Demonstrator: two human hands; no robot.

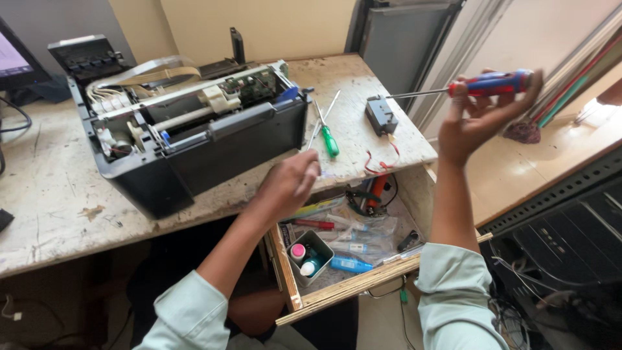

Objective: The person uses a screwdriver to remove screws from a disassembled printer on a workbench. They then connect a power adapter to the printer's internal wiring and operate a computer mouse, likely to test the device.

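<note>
Head view, worktable and open drawer.

Right hand point(476, 123): raised well clear of the table, fingers wrapped around the red-and-blue moulded handle of a screwdriver point(483, 86). Its thin steel shaft pointed left, roughly level, toward a small grey plastic box point(381, 115) that lay near the table's right edge with red wires trailing from it. The lifted hold kept the tip off the surface.

Left hand point(290, 183): hovered at the front edge of the table, above the open drawer, fingers loosely curled. Whether it pinched anything small could not be told; motion blur hid the fingertips.

Green-handled screwdriver point(330, 139): lay flat just beyond the left hand, beside a second slim metal tool, both within reach.

Printer point(188, 126): black plastic shell, cover off, angled on the table; white ribbon cable, rollers and a green circuit board exposed for access.

Table point(52, 194): pale, worn, scratched top.

Wooden drawer point(353, 285): pulled out under the table's right side; held clear plastic packets, small bottles in a square tin, a blue tube, and an orange-handled tool.
</note>
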